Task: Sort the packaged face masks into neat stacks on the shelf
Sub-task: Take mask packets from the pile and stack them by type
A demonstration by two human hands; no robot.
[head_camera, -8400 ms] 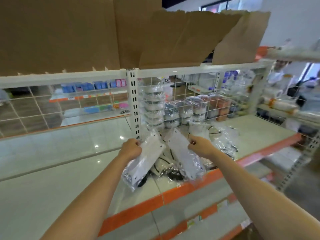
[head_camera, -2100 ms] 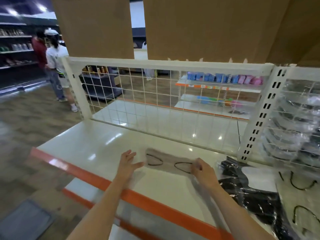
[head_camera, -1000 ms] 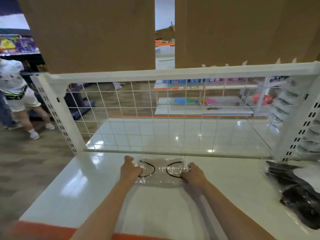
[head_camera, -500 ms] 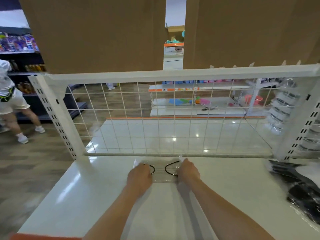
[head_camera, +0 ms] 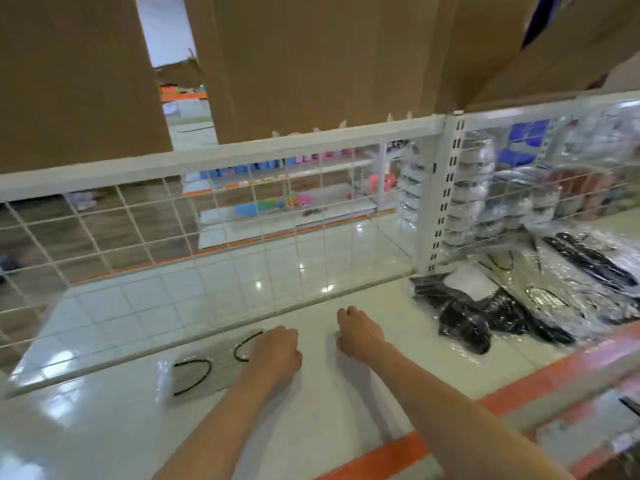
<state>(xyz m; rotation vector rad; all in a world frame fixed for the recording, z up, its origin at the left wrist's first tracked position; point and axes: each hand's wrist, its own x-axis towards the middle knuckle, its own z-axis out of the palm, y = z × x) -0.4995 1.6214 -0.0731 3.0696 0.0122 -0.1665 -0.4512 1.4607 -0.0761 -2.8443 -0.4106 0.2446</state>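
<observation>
On the white shelf [head_camera: 329, 420], seen from the head camera, one packaged face mask [head_camera: 207, 367] lies flat close to the wire grid back panel [head_camera: 207, 244], its two black ear loops showing through the clear wrap. The left hand [head_camera: 277, 351] rests on the right end of this pack, knuckles up, fingers curled downward over its edge; whether they pinch the wrap or only press it cannot be told. The right hand [head_camera: 360, 336] is apart from the pack, just to its right, resting on the bare shelf with fingers loosely bent and nothing in them.

The step in hand appears to be the seating of the first pack of a new stack: the pack is down and roughly parallel to the grid, and the right hand is already free.

To the right, past the perforated upright [head_camera: 438, 209], a loose pile of packaged masks [head_camera: 519, 299] in black and white lies unsorted near the orange shelf edge [head_camera: 540, 379]. Stacked goods behind the grid on that side are too blurred to identify.

The next move probably calls for a reach by the right hand across to the pile, selection of a pack of the matching kind, and placement square on top of the seated pack. The slick wrap is likely to slide, so edges should be aligned before release.
</observation>
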